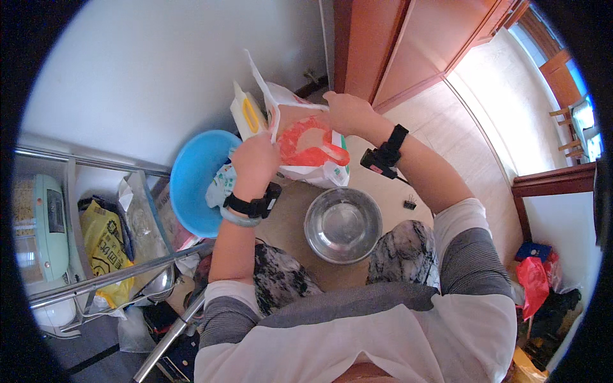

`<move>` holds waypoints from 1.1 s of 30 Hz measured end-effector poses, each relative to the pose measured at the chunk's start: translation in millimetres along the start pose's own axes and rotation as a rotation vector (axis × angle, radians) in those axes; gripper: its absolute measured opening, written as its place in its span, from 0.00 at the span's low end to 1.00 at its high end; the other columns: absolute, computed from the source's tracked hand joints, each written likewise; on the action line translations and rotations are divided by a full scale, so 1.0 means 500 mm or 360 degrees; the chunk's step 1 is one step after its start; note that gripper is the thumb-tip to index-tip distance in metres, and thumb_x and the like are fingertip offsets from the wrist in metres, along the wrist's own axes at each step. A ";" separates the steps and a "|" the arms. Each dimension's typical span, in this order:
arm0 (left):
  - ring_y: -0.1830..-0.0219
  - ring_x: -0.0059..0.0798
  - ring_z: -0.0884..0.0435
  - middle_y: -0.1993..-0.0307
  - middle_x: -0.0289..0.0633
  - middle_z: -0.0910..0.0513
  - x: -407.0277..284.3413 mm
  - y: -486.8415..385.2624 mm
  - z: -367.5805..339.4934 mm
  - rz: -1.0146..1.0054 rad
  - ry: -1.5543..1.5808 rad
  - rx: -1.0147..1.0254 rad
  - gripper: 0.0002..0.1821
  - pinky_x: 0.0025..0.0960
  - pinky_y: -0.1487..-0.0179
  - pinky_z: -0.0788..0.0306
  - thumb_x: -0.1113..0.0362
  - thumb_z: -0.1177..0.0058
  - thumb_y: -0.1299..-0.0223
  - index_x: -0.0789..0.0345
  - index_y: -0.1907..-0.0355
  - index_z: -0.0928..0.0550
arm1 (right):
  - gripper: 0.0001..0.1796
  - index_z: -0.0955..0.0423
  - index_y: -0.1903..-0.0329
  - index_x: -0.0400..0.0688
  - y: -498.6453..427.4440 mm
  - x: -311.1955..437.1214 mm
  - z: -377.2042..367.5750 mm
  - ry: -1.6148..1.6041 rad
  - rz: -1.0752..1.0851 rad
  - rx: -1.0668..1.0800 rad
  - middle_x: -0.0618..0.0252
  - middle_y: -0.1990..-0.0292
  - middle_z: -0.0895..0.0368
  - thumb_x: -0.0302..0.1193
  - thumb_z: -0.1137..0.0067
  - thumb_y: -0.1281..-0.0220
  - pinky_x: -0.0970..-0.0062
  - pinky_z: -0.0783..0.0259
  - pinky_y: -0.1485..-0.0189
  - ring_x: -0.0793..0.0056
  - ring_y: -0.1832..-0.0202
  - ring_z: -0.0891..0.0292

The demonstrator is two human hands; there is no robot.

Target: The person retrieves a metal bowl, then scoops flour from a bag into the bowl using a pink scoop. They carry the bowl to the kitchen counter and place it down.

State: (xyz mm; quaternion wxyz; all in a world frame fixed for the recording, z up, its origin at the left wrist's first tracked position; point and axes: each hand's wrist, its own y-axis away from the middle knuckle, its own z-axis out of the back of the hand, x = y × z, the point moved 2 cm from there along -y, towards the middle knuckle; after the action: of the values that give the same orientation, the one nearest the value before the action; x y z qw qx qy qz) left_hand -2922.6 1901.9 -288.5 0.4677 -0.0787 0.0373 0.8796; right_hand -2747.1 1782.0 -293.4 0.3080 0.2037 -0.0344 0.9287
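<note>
In front of me a white plastic shopping bag [311, 176] stands on the floor with its mouth spread. Inside it lies a red plastic bag [306, 155], its handle loop hanging toward the right side. My left hand [258, 155] pinches the white bag's left rim. At the opposite rim, my right hand [352, 114] grips the edge; its fingertips are partly hidden. A stainless steel bowl [342, 222], with nothing in it, rests on the floor between my knees. Behind my left hand stands a white packet with a yellow handle [250, 115].
A blue plastic basin [191, 184] holding a crumpled printed bag [221, 184] sits at left. Beside it is a metal rack [119, 277] with a yellow bag [105, 244]. A black binder clip [409, 205] lies on the floor. A reddish wooden door [416, 52] stands beyond my right hand.
</note>
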 end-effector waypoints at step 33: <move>0.64 0.58 0.23 0.69 0.59 0.22 -0.223 0.081 -0.135 -0.0169 0.1379 -0.0206 0.06 0.51 0.64 0.32 0.66 0.56 0.39 0.66 0.62 0.30 | 0.13 0.22 0.61 0.33 0.196 -0.277 0.009 -0.0910 -0.0375 -0.0698 0.54 0.69 0.19 0.21 0.54 0.48 0.72 0.28 0.62 0.68 0.67 0.23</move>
State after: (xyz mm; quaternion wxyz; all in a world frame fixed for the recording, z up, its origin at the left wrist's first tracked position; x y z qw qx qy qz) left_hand -2887.8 1778.7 -335.9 0.4475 -0.4711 0.1708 0.7407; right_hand -2702.3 1624.7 -338.7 0.4270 0.3863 -0.2931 0.7632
